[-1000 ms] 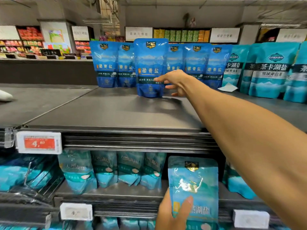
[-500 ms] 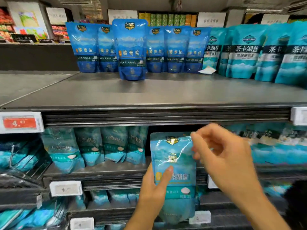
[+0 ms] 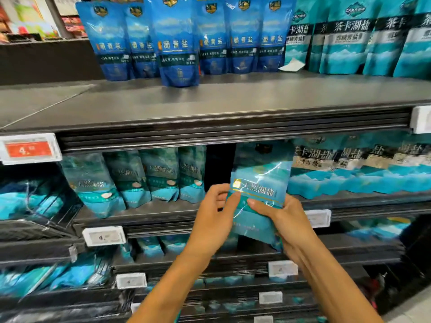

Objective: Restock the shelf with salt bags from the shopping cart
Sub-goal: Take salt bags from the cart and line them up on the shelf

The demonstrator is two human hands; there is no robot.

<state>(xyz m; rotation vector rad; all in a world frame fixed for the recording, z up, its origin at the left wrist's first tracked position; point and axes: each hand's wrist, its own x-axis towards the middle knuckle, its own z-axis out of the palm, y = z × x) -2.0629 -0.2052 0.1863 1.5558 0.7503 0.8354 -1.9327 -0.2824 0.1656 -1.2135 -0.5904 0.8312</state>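
I hold a teal salt bag (image 3: 261, 180) upright with both hands in front of the second shelf (image 3: 149, 214). My left hand (image 3: 213, 215) grips its lower left edge, thumb on the front. My right hand (image 3: 284, 220) grips its lower right side, thumb across the front. The bag sits before a dark gap between a row of matching teal bags (image 3: 144, 176) on the left and other teal bags (image 3: 359, 169) on the right. The shopping cart is out of view.
The top shelf (image 3: 210, 101) carries dark blue salt bags (image 3: 177, 43) at the back and teal bags (image 3: 363, 36) to the right, with bare metal in front. Price tags (image 3: 29, 149) hang on the shelf edges. Lower shelves hold more teal bags.
My right hand left the blue bag on the top shelf, came down and took hold of the teal bag. The bag rose toward the gap in the second shelf.
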